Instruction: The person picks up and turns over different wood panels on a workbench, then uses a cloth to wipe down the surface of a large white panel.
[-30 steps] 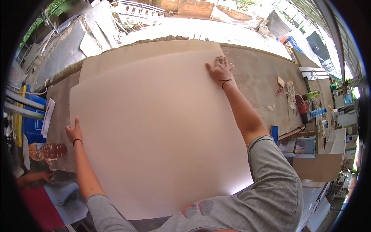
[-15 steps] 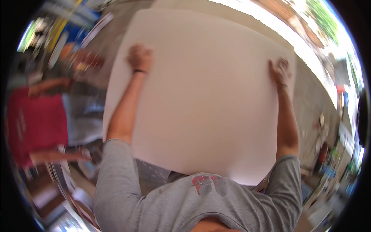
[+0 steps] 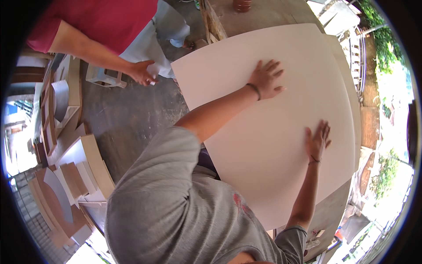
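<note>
A large white sheet (image 3: 255, 145), smooth and flat like a board, lies in front of me and reaches back to my waist. My left hand (image 3: 267, 80) rests on its far part, palm down, with the fingers spread. Nearer the right edge of the sheet, my right hand (image 3: 317, 140) also lies on the surface. Its fingers are stretched apart and slightly blurred. Neither hand grips anything. A beige surface (image 3: 358, 147) shows under the sheet along its right side.
A person in a red shirt (image 3: 99, 24) stands at the far left, one hand (image 3: 143, 73) close to the sheet's left corner. Below them are a small white stool (image 3: 105, 75) and stacked wooden pieces (image 3: 94, 165). A reddish-brown container (image 3: 241, 5) stands at the far edge.
The view has turned, and the sheet now sits further right. My left hand has gone from curled to spread flat. The person in red appears nearer, at the upper left.
</note>
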Demonstrator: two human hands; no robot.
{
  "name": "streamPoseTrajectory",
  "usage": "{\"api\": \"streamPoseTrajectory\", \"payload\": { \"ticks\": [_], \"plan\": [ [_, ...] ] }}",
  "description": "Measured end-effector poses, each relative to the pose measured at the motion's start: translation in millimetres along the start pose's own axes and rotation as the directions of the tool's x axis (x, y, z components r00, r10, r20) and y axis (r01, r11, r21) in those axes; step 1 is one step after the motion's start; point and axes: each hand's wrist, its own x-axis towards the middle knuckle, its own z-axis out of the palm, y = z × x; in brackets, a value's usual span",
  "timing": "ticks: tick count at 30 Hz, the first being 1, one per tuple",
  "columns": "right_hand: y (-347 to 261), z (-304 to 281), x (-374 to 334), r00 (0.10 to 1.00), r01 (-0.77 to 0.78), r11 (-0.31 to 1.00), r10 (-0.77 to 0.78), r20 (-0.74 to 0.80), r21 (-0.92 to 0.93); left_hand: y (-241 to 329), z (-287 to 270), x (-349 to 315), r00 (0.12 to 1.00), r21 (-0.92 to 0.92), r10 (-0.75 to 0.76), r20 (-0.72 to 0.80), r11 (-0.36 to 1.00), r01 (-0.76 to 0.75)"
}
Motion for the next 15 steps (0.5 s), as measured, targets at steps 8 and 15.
{"api": "streamPoseTrajectory", "payload": {
  "ticks": [8,15],
  "plan": [
    [159,34,16,0.774,-0.621,0.769,0.632,-0.036,0.154,-77,-84,-146,0.956,0.161,-0.289,-0.054,0.942,0.294],
    [-153,-3,68,0.993,-0.084,0.993,0.090,-0.078,0.081,-83,-81,-142,0.965,0.289,-0.261,-0.008,0.924,0.252]
  ]
}}
